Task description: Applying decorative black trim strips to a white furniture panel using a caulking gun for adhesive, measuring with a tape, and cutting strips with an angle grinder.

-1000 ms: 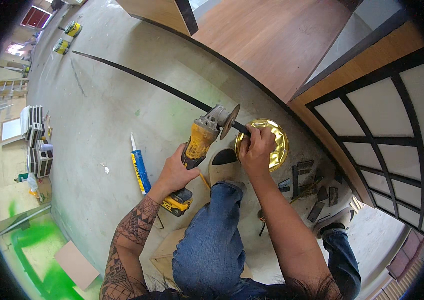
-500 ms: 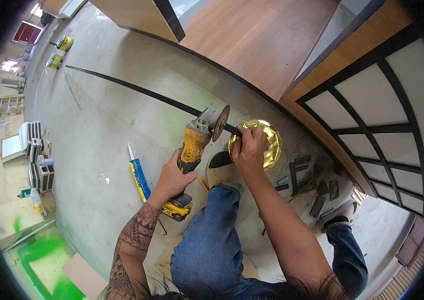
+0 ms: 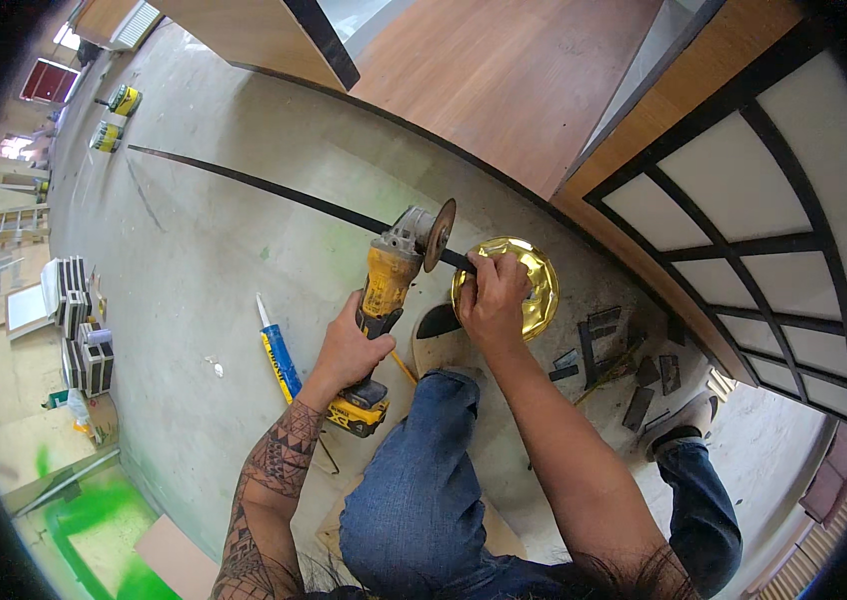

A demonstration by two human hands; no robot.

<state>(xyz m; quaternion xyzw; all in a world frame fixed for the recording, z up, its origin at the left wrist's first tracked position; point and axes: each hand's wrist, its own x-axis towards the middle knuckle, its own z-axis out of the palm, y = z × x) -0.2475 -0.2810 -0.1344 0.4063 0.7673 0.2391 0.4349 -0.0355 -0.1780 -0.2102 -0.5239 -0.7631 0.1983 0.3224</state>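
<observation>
My left hand (image 3: 355, 345) is wrapped round the body of a yellow and black cordless angle grinder (image 3: 391, 280). Its thin brown disc (image 3: 441, 235) stands across a long black strip (image 3: 264, 186), close to the strip's near end; whether the disc cuts into it I cannot tell. Fingers of my right hand (image 3: 494, 300) pinch that near end. Below and behind this hand lies a shiny gold round dish (image 3: 541, 290), partly covered by it. From there the strip runs away to the far left.
A blue sealant tube (image 3: 280, 352) lies left of the grinder. Dark offcuts (image 3: 639, 405) are scattered near my right foot. A wooden cabinet (image 3: 504, 90) and a black-gridded panel (image 3: 744, 220) border the far right. Tins (image 3: 109, 135) and stacked frames (image 3: 74, 300) stand left.
The view has shifted slightly. Both hands keep their grips on the grinder and the strip, and the disc stays near the strip's near end.
</observation>
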